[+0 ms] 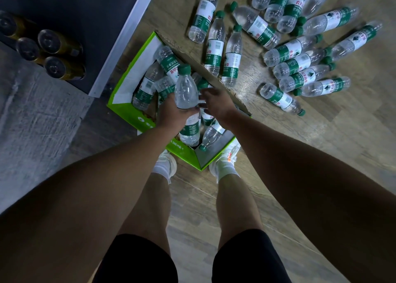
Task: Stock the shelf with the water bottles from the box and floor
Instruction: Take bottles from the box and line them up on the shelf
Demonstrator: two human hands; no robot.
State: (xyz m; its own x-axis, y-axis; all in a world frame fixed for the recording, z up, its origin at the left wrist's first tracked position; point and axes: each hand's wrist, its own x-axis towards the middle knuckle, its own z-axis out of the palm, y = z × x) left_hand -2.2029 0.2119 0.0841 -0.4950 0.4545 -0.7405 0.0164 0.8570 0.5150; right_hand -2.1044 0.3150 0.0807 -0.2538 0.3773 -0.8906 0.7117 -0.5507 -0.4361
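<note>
Head view. Bent over the green box [184, 154] at mid-frame, gripping one water bottle [186, 90] low on its body with the left hand [172, 114], green cap tilted toward the top of the frame. Reaching in just beside it with the right hand [216, 104], fingers loosely spread above the box bottles [147, 87] and apparently clamped on nothing. Fingertips close to the held bottle; touching or not, cannot tell.

To do this step well:
- Keep the left grip round the bottle's waist rather than its slick base.
- Close the right hand round one of the bottles lying crosswise in the box.
- Lift both clear of the cardboard flap [194, 57] along the box's right side.
- Turn to the shelf [96, 10] at upper left and stand them upright beside the dark-topped yellow containers [50, 39], not on them.
- Mind the footing, with the box right against the toes of the white shoes [169, 165].

As to looks: clear ribbed plastic, seemingly full, green screw cap, white-and-green label with red characters. Same again for the floor bottles [297, 53], strewn on their sides over the wooden floor [321, 154] at upper right, some touching, caps pointing every way. Plenty left in both places, so likely far from finished.
</note>
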